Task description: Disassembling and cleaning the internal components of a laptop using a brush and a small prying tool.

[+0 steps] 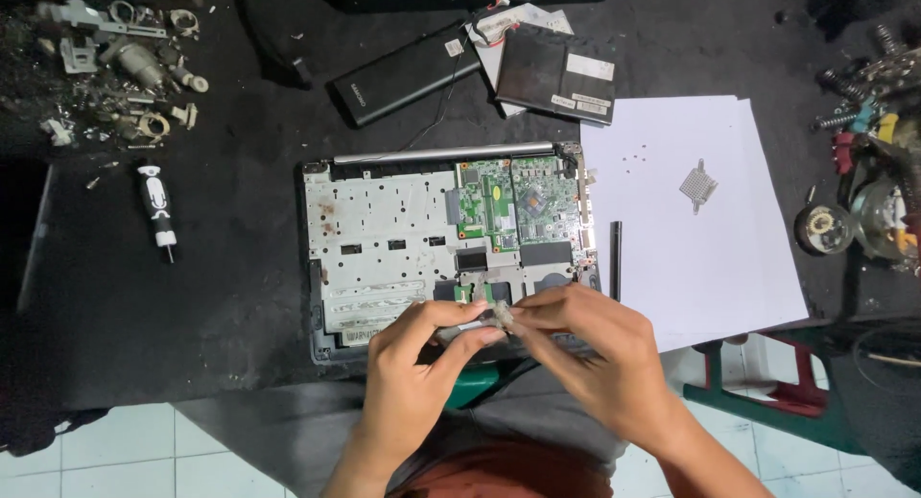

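Observation:
An opened laptop base [384, 244] lies on the black table, its silver metal frame and green circuit board [508, 201] bare. Over its near edge, my left hand [417, 364] and my right hand [595, 349] meet. Both pinch a small grey part [499, 316] between thumbs and fingertips. Just what the part is stays too small to tell.
White paper sheets [710, 268] at right carry a small square heatsink [698, 184] and tiny screws. A black battery [403, 76] and a black drive [556, 74] lie at the back. A screwdriver [156, 208] and metal scrap [125, 66] sit at left, tools at far right.

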